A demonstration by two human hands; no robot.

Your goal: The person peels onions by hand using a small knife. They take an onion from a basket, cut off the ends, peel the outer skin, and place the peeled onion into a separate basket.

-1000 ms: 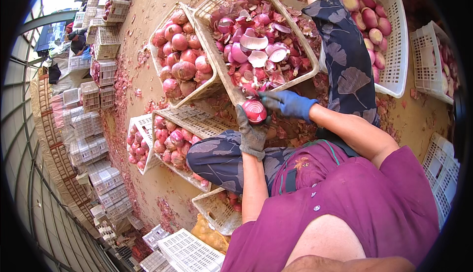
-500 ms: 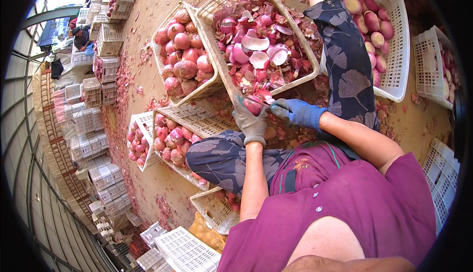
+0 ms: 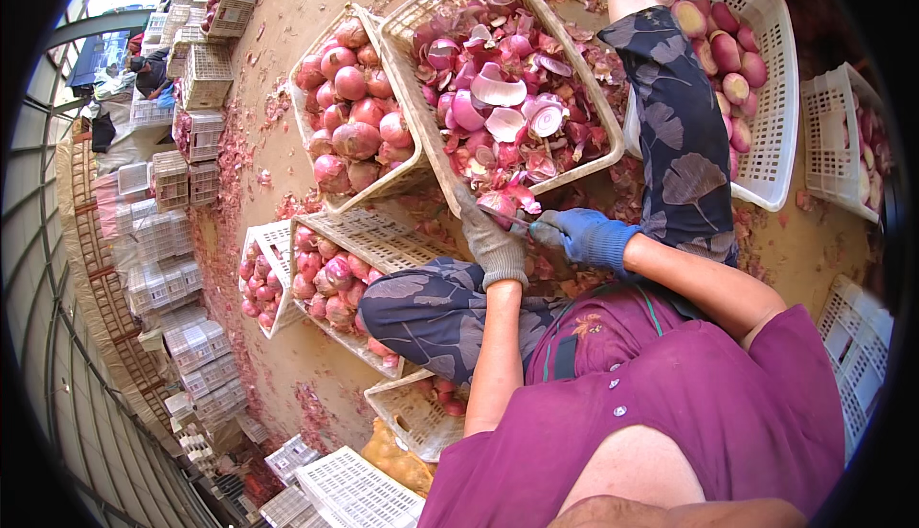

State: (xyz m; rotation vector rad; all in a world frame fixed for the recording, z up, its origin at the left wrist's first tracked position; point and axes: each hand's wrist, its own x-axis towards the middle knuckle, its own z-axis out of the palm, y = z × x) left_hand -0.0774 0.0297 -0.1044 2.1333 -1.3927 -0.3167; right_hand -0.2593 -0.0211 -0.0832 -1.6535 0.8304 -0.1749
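Now red onion (image 3: 502, 204) in left hand (image 3: 494, 243) grip, right hand (image 3: 582, 237) just beside

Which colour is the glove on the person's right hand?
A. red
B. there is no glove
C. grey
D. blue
D: the right hand wears a blue glove, while the left hand wears a grey one and holds a red onion at the edge of the basket of peels.
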